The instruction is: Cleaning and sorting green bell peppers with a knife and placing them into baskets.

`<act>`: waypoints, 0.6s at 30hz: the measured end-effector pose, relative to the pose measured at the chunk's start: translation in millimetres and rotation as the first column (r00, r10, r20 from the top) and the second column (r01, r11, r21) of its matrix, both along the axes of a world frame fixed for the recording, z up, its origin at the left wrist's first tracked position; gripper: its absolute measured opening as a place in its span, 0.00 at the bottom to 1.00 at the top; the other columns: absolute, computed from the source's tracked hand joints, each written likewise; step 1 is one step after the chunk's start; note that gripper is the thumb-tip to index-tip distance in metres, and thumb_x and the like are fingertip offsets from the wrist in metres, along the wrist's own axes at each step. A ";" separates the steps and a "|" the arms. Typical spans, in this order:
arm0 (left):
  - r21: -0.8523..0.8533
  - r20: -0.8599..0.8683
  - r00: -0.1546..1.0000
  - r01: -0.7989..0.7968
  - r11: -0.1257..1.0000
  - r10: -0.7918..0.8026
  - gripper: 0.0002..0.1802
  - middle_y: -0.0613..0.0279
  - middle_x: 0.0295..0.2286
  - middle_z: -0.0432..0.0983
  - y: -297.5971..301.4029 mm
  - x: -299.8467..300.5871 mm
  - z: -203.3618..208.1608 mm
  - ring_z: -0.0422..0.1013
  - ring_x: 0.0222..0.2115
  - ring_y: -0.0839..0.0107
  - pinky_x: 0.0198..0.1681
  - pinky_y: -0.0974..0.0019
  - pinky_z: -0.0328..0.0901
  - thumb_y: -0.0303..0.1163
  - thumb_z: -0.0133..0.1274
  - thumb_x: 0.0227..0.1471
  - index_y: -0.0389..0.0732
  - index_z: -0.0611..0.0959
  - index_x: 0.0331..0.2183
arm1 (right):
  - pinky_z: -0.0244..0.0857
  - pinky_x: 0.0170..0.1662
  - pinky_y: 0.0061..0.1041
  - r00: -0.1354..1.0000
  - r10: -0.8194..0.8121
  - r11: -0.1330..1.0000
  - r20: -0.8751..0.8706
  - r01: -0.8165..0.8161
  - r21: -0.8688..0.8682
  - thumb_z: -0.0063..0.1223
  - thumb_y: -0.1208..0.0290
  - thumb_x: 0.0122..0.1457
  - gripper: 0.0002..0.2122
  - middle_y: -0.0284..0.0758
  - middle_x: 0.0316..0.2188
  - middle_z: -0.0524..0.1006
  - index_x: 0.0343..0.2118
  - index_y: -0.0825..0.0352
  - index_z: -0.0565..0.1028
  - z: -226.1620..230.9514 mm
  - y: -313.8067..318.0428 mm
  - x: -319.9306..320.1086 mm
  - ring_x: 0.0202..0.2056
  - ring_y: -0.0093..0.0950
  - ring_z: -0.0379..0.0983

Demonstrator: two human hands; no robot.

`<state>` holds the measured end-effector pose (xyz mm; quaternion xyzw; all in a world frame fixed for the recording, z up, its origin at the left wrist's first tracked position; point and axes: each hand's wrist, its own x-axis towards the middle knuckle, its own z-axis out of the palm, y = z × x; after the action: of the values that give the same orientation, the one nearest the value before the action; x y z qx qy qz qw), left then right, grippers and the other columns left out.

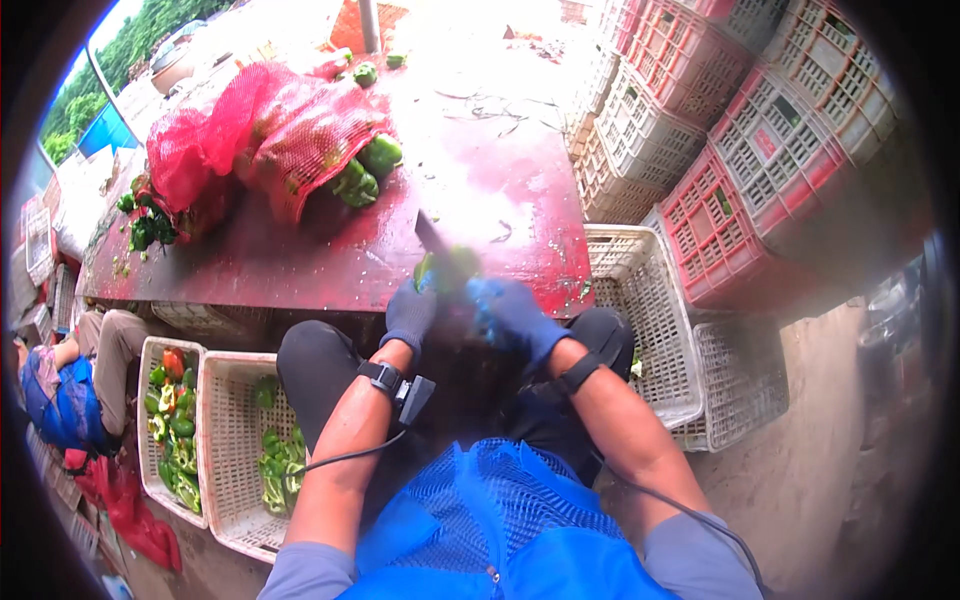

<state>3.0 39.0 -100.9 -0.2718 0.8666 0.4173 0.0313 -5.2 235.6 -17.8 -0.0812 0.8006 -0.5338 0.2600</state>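
A glossy, rounded green bell pepper (426,274) is at the near edge of the red table (520,215); whether it touches the tabletop cannot be told. A flat, dark knife (432,234), blurred, slants across the pepper, its straight-edged blade pointing toward the table's far side and hiding part of the skin. The table's smooth, worn surface is sprinkled with pale scraps and bleached by glare toward its far end.

On the table's left part slumps a red mesh sack (265,135), thin and crumpled, with shiny whole peppers (356,183) bulging from its mouth. Beside the table's right edge sits a white plastic crate (682,345) with latticed walls; past it rise stacked pink and white crates (745,180). Left of the table's near side, two pale crates hold cut peppers (180,430), and a co-worker's bent leg (122,350) is close by.

The left hand (408,312), in a knitted grey-blue glove, has its fingers curled around the pepper. The right hand (512,312), gloved alike with bright blue patches, closes around the knife's handle end, finger detail lost to blur.
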 end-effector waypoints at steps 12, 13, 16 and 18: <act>-0.049 -0.105 0.994 0.015 0.999 -0.021 0.35 0.39 0.37 0.78 18.8 8.5 51.9 0.74 0.42 0.41 0.45 0.48 0.67 0.61 0.51 0.51 0.38 0.77 0.44 | 0.70 0.45 0.43 0.834 0.126 0.707 -0.537 0.304 0.639 0.52 0.52 0.59 0.19 0.47 0.36 0.80 0.41 0.65 0.78 6.7 35.5 -112.7 0.40 0.46 0.78; -0.050 -0.093 0.996 0.015 0.999 -0.019 0.35 0.39 0.37 0.78 17.7 8.7 48.1 0.74 0.42 0.41 0.45 0.48 0.67 0.61 0.51 0.51 0.38 0.77 0.44 | 0.70 0.45 0.43 0.840 0.127 0.708 -0.527 0.295 0.641 0.52 0.52 0.59 0.19 0.47 0.36 0.80 0.41 0.65 0.78 0.8 34.3 -117.0 0.40 0.46 0.78; -0.098 -0.143 0.988 0.047 0.994 -0.061 0.24 0.46 0.35 0.80 8.2 4.8 28.7 0.77 0.38 0.53 0.43 0.54 0.68 0.49 0.56 0.54 0.37 0.79 0.40 | 0.69 0.45 0.44 0.840 0.216 0.620 -0.498 0.276 0.734 0.53 0.53 0.59 0.18 0.50 0.37 0.79 0.41 0.65 0.77 -14.5 30.2 -125.6 0.42 0.47 0.76; 0.107 -0.189 0.982 0.040 0.993 -0.020 0.13 0.54 0.33 0.80 -14.7 -2.8 -3.9 0.77 0.33 0.65 0.38 0.61 0.71 0.34 0.57 0.52 0.36 0.79 0.39 | 0.69 0.47 0.43 0.859 0.238 0.608 -0.453 0.233 0.759 0.53 0.53 0.58 0.19 0.49 0.40 0.78 0.44 0.64 0.76 -20.1 26.6 -129.0 0.44 0.46 0.76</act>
<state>0.2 24.2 -104.9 -0.2161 0.8453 0.4878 -0.0290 -134.2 262.2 -38.0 -0.0972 0.9909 -0.0806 0.0469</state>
